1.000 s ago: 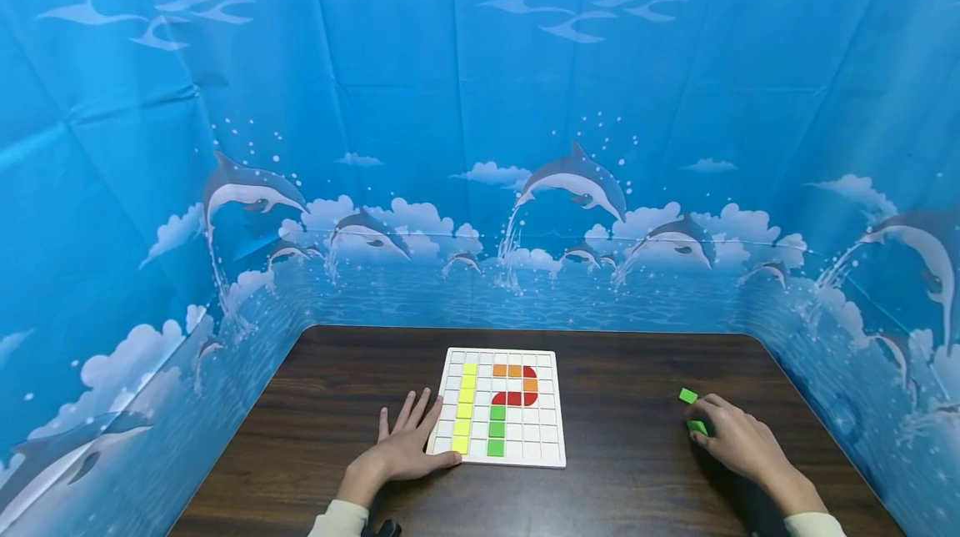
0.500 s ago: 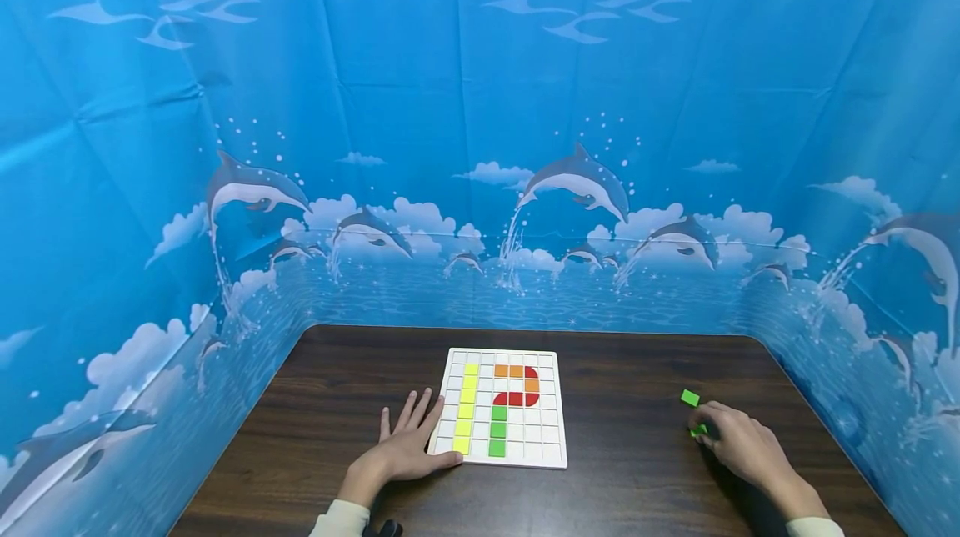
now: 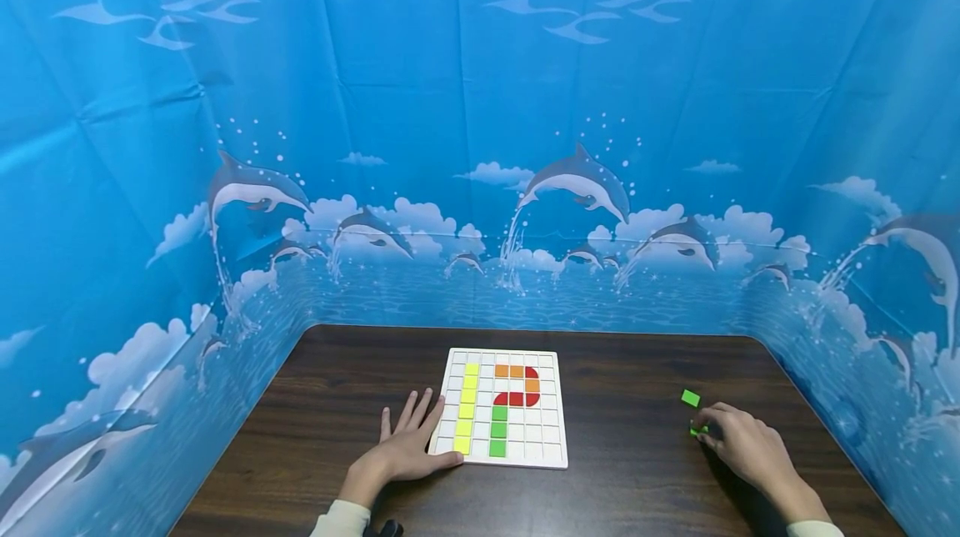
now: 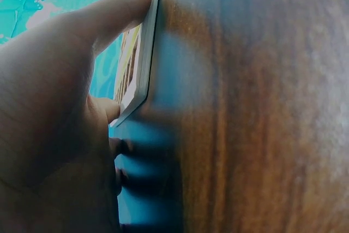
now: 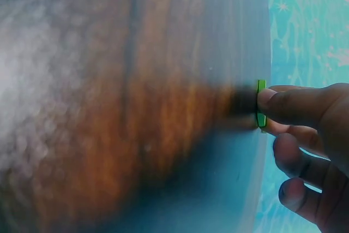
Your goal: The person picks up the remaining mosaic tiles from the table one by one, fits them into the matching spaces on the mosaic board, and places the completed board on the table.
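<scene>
A white gridded board [image 3: 551,455] lies on the table, with a column of yellow tiles [image 3: 468,396], orange tiles [image 3: 509,371], rounded red tiles [image 3: 513,398] and green tiles [image 3: 498,427] set in it. My left hand [image 3: 405,447] rests at the board's left side, fingers spread; in the left wrist view its thumb [image 4: 139,6] lies on the board's edge. Far to the right, my right hand [image 3: 742,447] pinches a small green tile [image 5: 262,119] between thumb and finger, low over the table. Its fingers partly hide that tile. Another green tile [image 3: 691,398] lies just beyond the fingertips.
The dark wooden table [image 3: 615,404] has a blue dolphin-print curtain [image 3: 465,287] around its back and sides. A small black object [image 3: 390,528] shows beside the left wrist at the bottom edge.
The right hand's fingertips have shifted slightly over the nearer green tile, covering more of it. My left hand and the board keep their places.
</scene>
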The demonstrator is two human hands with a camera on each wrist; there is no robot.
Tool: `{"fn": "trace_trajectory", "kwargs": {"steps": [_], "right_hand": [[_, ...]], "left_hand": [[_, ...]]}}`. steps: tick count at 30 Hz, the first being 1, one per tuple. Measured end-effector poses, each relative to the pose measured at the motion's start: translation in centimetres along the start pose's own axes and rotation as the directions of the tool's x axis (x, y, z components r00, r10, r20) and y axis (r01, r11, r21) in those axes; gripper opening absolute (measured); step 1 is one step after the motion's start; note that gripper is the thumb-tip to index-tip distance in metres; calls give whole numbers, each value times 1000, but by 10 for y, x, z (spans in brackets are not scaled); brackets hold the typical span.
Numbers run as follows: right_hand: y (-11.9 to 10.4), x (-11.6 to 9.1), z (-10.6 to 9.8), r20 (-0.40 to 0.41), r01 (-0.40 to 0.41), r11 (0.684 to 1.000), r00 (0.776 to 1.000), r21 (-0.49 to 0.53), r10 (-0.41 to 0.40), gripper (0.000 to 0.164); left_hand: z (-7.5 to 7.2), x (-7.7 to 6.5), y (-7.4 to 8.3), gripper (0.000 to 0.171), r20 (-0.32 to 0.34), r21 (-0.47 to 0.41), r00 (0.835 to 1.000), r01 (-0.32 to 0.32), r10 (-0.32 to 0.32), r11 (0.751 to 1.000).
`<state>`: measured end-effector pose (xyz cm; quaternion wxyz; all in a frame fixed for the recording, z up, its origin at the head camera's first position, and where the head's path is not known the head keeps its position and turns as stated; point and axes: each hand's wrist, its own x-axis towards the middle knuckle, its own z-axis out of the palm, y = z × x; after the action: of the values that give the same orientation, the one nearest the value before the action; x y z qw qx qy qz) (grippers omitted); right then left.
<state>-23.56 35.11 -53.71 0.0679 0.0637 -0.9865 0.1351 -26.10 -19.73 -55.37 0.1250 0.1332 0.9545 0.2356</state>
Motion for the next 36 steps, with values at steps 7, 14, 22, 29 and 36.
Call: {"fn": "trace_trajectory", "kwargs": {"steps": [7,14,22,29,36], "right_hand": [[-1,0,0,-11,16,1000,1000,-24,-16,13],[0,-2,2,-19,17,999,1000,-28,-17,11],[-1,0,1,-14,19,1000,1000,-18,-19,11],[-2,0,1,-5,12,1000,1000,-17,-13,11],[-7,-1,2,-24,30,1000,999,-7,-30,12]], "left_hand": [[-4,-2,5,113,18,32,1000,21,-22,999],[-3,-3,2,114,5,-4,1000,-1,1,1000],[0,2,-2,114,8,-10,1000,-4,4,1000],[-1,1,-1,114,3,-1,1000,-1,1,1000],[-2,1,2,112,2,12,1000,20,-20,1000]]}}
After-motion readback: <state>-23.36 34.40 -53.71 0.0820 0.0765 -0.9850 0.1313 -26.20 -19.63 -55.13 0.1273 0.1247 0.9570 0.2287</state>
